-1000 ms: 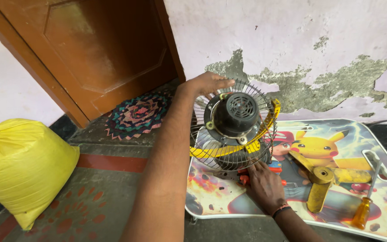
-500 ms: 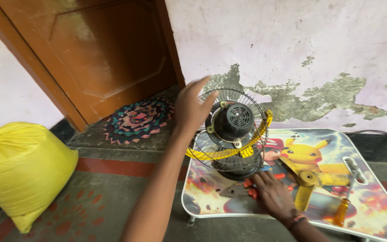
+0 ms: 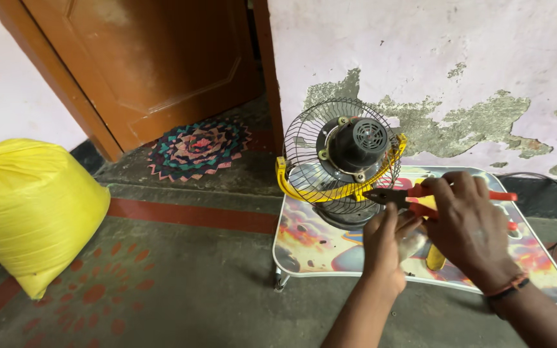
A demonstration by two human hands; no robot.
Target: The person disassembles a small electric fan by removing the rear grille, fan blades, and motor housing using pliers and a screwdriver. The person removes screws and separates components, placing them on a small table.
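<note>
Near edge: left hand [image 3: 385, 248] low over the counter [image 3: 304, 248], fingers [image 3: 388, 222] curled together and pointing up toward the plier nose; cannot tell if they pinch anything, a pale blur sits just beside them. Right hand [image 3: 469, 225] beside it, fingers wrapped tight round the red-orange handles of the combination pliers [image 3: 414, 193], dark steel nose aimed left at the fan.

Small table fan [image 3: 343, 164] stands upright on the counter's far left part, just beyond the hands: thin wire rear guard, round and rusty-looking, yellow plastic rim band, black ribbed motor housing facing the camera. Front guard looks off, so stripping seems partly done; motor and rear guard not yet removed. Yellow plastic piece [image 3: 434, 258] peeks out under the right hand, mostly hidden.

Counter is a glossy cartoon-print lap table. Concrete floor [image 3: 182, 283], crinkly yellow sack [image 3: 30, 206] left, woven zigzag mat [image 3: 198, 148], brown wooden door [image 3: 143, 61], peeling plaster wall [image 3: 459, 71] farthest
</note>
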